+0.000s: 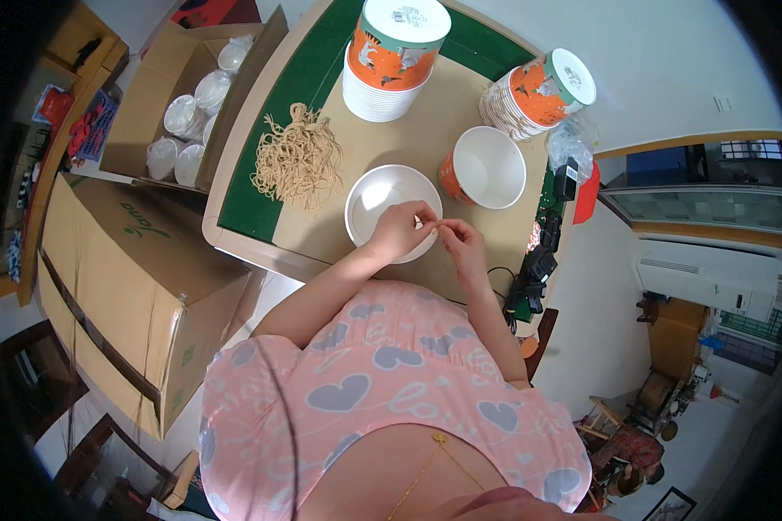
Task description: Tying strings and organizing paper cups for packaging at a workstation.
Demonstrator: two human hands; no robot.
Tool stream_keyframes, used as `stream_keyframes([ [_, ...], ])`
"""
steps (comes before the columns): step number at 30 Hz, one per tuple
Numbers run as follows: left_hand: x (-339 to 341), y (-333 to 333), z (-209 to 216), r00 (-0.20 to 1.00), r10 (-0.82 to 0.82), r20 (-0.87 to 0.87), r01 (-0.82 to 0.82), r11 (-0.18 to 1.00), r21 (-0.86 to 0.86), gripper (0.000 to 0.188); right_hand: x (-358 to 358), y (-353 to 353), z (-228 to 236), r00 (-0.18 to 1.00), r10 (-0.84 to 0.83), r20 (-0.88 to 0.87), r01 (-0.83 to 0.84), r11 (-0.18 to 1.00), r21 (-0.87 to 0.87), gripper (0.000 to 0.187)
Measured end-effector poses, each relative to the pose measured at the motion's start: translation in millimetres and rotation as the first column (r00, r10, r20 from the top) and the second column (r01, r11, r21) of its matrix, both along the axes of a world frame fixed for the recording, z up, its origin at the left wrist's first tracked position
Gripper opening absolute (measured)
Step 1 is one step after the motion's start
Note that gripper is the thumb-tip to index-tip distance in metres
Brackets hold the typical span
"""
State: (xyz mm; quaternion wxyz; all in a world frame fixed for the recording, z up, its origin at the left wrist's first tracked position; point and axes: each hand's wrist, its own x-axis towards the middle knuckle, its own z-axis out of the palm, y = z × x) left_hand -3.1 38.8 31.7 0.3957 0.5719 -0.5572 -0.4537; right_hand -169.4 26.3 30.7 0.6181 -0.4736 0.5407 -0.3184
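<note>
My left hand (400, 229) is over the near right part of a white round bowl (361, 207), its fingers closed in a pinch. Just right of the bowl's rim, my right hand (463, 247) pinches too, and the fingertips of both hands meet. Whatever lies between them is too small to make out. Behind my right hand, an orange-sided paper bucket (495, 165) with a white inside leans with its mouth toward me. To the left of the bowl lies a tangled pile of beige cords (300, 161).
Upturned stacks of orange paper buckets stand at the far middle (389, 65) and far right (543, 89). Black devices with cables (539, 265) line the table's right edge. Left of the table are an open carton (139, 113) of wrapped white cups and a large cardboard box (139, 252).
</note>
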Motion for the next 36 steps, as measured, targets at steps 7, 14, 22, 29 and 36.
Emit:
stream_keyframes([
  [7, -1, 4, -5, 0.992, 0.059, 0.114, -0.035, 0.978, -0.205, 0.009, 4, -1, 2, 0.999, -0.005, -0.046, 0.005, 1.000, -0.007, 0.012],
  [14, -6, 7, -5, 0.954, 0.082, 0.288, 0.011, 0.951, -0.309, 0.011, 2, 1, -5, 0.997, -0.040, -0.059, 0.039, 0.999, -0.031, 0.011],
  [22, 8, -4, -8, 0.991, 0.077, -0.111, -0.070, 0.995, 0.072, 0.009, 22, 6, 29, 0.905, -0.015, -0.426, -0.193, 0.876, -0.442, 0.027],
  [29, 12, -5, -23, 0.979, 0.109, -0.173, -0.089, 0.989, 0.118, 0.012, 24, 2, 9, 0.865, 0.053, -0.499, -0.244, 0.913, -0.326, 0.016],
  [36, 10, -5, -48, 0.939, 0.137, -0.316, -0.108, 0.988, 0.108, 0.012, 25, 3, 3, 0.904, 0.000, -0.428, -0.215, 0.865, -0.453, 0.013],
])
